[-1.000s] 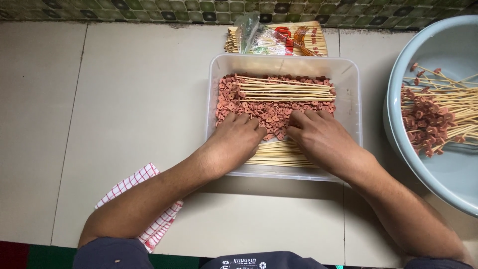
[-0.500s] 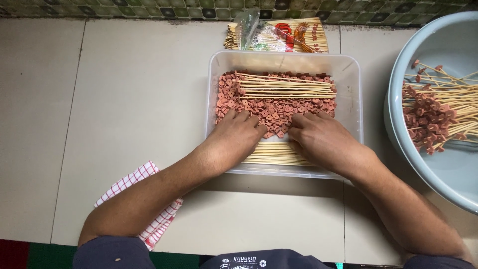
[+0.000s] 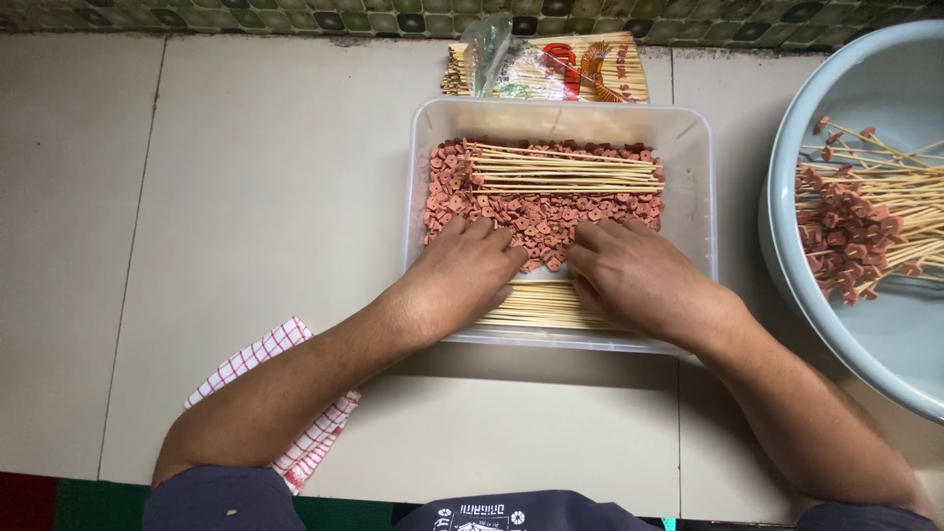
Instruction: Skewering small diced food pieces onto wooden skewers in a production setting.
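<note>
Your fingers point(image 3: 492, 239) lay curled, palms down, in the pink sausage pieces point(image 3: 536, 211) inside the clear tray point(image 3: 688, 177); any grip was hidden. Your left hand point(image 3: 462, 275) and right hand point(image 3: 634, 275) covered the near bamboo skewers point(image 3: 541, 307). A blue basin point(image 3: 865, 344) sat right.

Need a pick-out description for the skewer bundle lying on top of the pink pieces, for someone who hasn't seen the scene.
Start at the clear plastic tub in the middle of the tiled surface, filled with small pink sliced pieces. The target is the bundle of bare bamboo skewers lying across the top of that pile, at the far side from the hands. Unlike the second bare bundle on the tub floor by the wrists, it rests on the pieces.
</note>
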